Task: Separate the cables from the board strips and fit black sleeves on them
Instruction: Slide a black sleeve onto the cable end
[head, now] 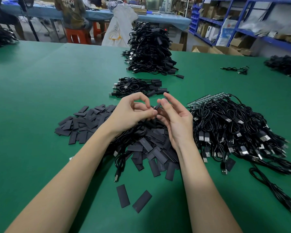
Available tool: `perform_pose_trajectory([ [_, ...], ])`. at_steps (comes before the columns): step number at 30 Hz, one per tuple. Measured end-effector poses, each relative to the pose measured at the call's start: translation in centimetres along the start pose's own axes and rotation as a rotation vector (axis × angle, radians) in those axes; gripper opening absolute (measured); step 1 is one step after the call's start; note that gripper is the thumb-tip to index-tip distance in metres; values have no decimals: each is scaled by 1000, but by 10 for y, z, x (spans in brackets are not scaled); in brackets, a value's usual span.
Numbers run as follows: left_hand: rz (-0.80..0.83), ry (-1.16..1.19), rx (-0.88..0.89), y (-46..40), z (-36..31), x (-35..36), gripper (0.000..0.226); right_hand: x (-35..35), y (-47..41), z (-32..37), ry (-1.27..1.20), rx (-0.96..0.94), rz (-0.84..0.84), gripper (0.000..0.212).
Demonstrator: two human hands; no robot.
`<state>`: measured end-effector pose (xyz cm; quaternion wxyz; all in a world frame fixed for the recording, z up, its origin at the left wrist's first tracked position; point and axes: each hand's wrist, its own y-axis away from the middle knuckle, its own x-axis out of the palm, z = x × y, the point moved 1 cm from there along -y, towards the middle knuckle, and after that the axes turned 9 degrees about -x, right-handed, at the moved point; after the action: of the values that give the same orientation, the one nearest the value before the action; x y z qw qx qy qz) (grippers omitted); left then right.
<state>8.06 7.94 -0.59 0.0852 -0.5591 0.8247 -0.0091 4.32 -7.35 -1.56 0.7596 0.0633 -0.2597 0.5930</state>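
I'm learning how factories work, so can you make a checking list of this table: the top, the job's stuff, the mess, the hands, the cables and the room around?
Surface: green table, no damage seen.
Job's things: flat black sleeves heaped under the hands; cables on board strips piled at right.
Clutter: two stray sleeves near the front edge.
Grippers: left hand and right hand both pinch a small black piece.
Cables: tall stack and low stack behind the hands; loose cable far right.
Surroundings: blue shelves, person on an orange stool.
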Motion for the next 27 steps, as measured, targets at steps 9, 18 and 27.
perform_pose_trajectory([
  [9, -5, 41, -24, 0, 0, 0, 22, -1, -1, -5, -1, -2, -40, 18],
  [18, -3, 66, -49, -2, 1, 2, 21, 0, -1, -6, -46, 21, -82, 17],
  [27, -17, 55, -62, -1, -1, 2, 21, 0, -2, -5, -43, 52, -94, 16],
])
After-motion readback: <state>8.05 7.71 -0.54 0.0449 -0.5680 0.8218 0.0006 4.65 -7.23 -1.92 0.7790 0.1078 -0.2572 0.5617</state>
